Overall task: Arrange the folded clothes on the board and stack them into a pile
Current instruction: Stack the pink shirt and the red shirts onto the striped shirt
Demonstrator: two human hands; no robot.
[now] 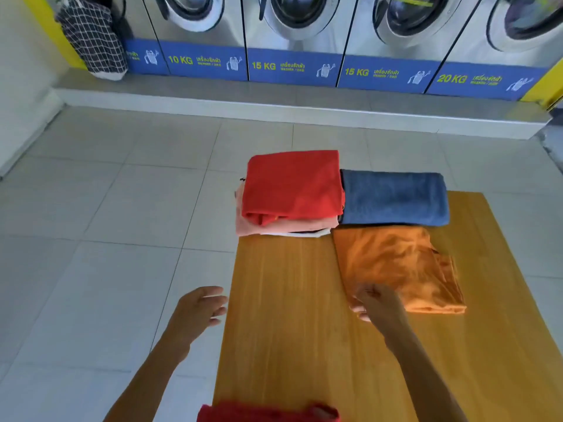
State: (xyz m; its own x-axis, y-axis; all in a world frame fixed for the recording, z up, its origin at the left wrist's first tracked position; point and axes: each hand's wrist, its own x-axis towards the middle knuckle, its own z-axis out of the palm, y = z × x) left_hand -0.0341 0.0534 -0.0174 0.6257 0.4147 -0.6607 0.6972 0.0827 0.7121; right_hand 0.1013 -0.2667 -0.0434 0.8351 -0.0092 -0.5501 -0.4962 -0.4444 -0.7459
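Note:
A wooden board (283, 315) lies on the tiled floor. At its far left corner stands a pile of folded clothes with a red garment (292, 185) on top of pink and white ones. A folded blue cloth (394, 197) lies to the right of the pile. In front of it is a folded orange garment (396, 263). My right hand (377, 303) pinches the near left corner of the orange garment. My left hand (199, 306) hovers open over the floor by the board's left edge. A strip of red fabric (268, 414) shows at the bottom edge.
A row of washing machines (292, 32) on a raised step (274, 108) runs along the far wall. A black-and-white checked laundry bag (91, 41) leans at the far left. Pale floor tiles (106, 223) surround the board.

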